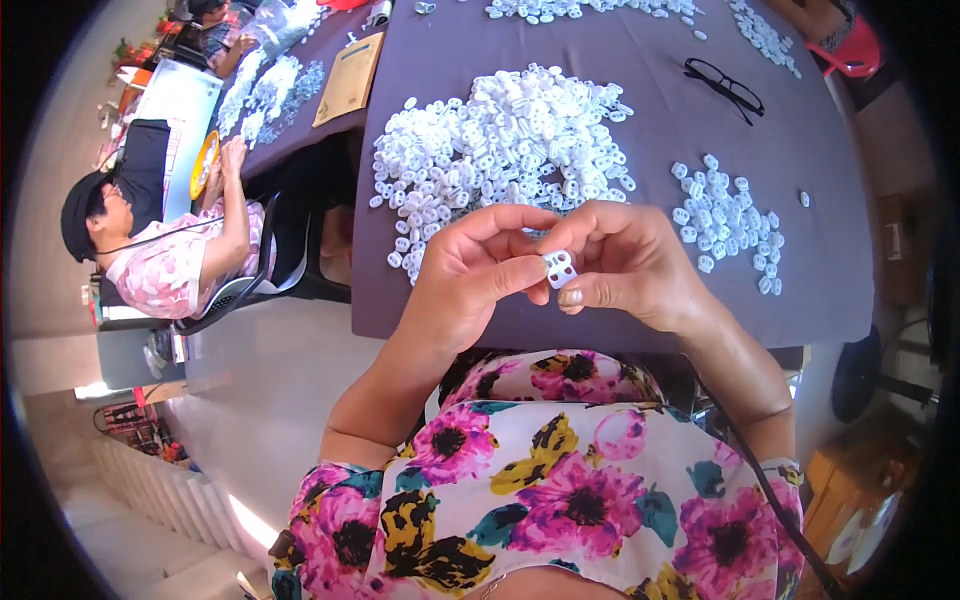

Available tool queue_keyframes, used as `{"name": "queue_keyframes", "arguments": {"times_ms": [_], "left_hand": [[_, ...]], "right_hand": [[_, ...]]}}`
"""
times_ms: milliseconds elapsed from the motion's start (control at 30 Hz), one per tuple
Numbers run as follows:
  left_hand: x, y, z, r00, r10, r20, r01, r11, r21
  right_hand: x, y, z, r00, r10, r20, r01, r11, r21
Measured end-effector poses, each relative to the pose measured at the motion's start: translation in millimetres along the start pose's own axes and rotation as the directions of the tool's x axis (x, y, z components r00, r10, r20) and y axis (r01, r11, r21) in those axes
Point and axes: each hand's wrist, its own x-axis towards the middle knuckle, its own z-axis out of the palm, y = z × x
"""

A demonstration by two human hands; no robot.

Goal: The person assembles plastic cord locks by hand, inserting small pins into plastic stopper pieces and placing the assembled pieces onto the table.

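Between my two hands, above the table's near edge, is a small white plastic piece with several holes in it. My left hand pinches its left side with thumb and fingers. On its other side, the thumb and curled fingers of my right hand grip it too. Just beyond my hands lies a large heap of similar small white pieces. A smaller group of white pieces is spread to the right of my right hand, with a single piece apart from it.
Black-framed glasses rest on the dark-covered table at the far right. More white pieces lie along the far side. To the left, a seated person works at another table, near a brown envelope and a yellow round tray.
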Motion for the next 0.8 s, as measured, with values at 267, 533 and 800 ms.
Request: {"name": "queue_keyframes", "arguments": {"times_ms": [267, 533, 800], "left_hand": [[-40.5, 4.7, 7.1, 0.984, 0.163, 0.069, -0.164, 0.987, 0.005], [-67.1, -2.9, -9.2, 0.960, 0.260, 0.105, -0.273, 0.952, 0.136], [-61.8, -16.4, -32.6, 0.982, 0.151, 0.112, -0.150, 0.989, -0.014]], "right_hand": [[-19.3, -3.4, 49.9, 0.998, -0.048, -0.027, 0.047, 0.999, -0.023], [-26.5, -4.4, 85.3, 0.994, -0.077, -0.072, 0.025, 0.836, -0.548], [-13.5, 10.4, 88.2, 0.994, -0.094, -0.051, 0.019, 0.625, -0.780]]}}
